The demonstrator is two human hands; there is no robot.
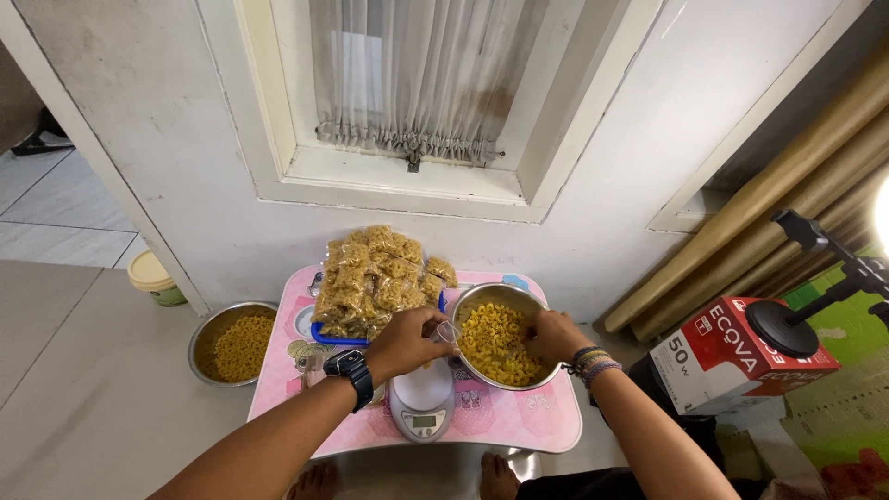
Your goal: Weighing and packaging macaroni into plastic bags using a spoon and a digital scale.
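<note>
Head view: left hand fingers pinch clear bag; right hand fingers curled in steel bowl (yellow snacks).

Table: front right corner bare; scale, steel bowl, stacked snack bags crowd centre and rear; wall directly behind

Steel bowl: round, shiny, tilted, holding yellow macaroni-like snacks, under the right hand. Small clear plastic bag: pinched open by the left hand, at the bowl's rim.
</note>
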